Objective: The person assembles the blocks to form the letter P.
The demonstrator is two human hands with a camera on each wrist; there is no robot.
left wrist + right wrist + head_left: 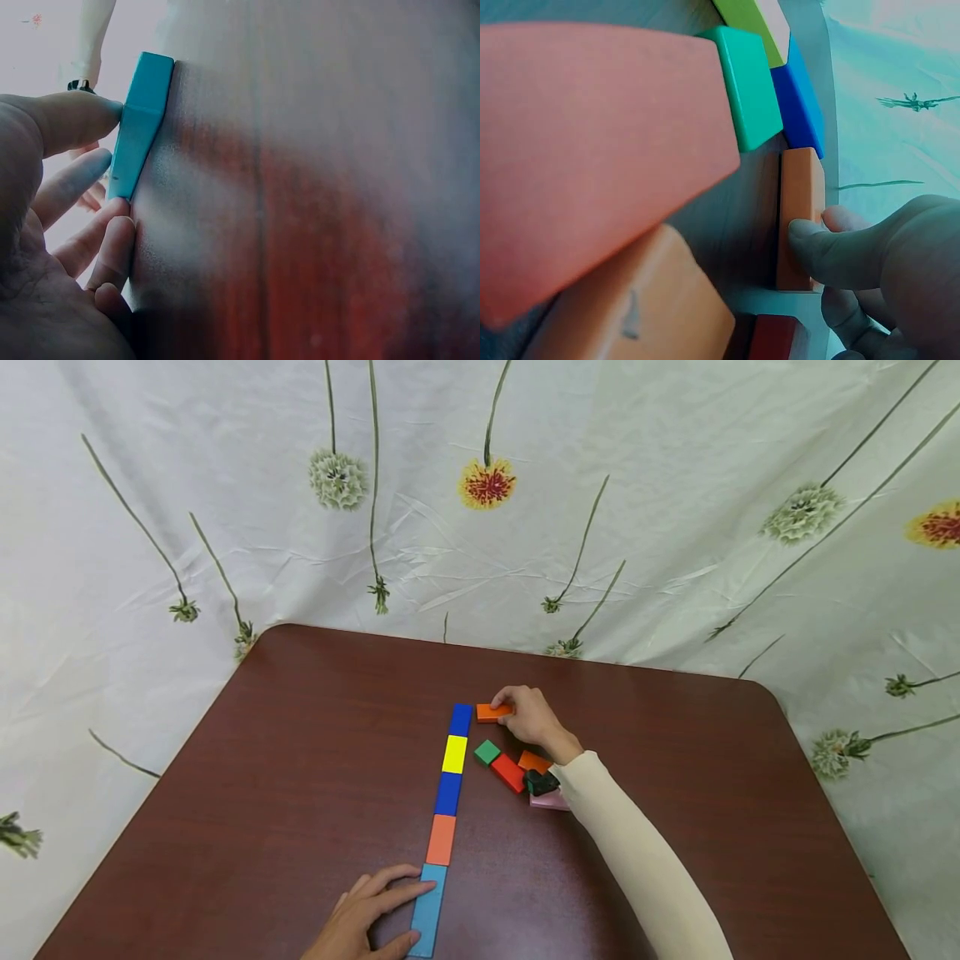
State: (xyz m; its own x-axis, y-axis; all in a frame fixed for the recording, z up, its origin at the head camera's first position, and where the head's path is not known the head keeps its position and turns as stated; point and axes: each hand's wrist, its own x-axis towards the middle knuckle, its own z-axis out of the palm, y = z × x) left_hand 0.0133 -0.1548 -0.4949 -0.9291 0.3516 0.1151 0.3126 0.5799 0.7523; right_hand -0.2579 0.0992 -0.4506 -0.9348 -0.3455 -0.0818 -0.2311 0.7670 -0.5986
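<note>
Pinching the orange block (487, 713) between thumb and fingers, your right hand (528, 718) is at the far end of the row; the block lies crosswise on the table (300, 735), its left end just beside the far dark blue block (461, 720). Whether those two touch, you cannot tell from these views. Your left hand (367, 910) is relaxed rather than clenched, its fingers extended and its fingertips and thumb resting against the light blue block (429, 914), which forms the near end of the row. Between the ends, you find, from near to far, the salmon block (441, 840), the nearer dark blue block (448, 793) and the yellow block (454, 754), set end to end in a narrow line. To the right of the row lies a loose group: the green block (487, 752) by the red block (508, 772), then the second orange block (534, 762) and the pink block (551, 801), the last partly covered by the black device (542, 782) at your right wrist and your white sleeve (630, 852). Beyond the far table edge hangs a floral cloth (420, 543).
</note>
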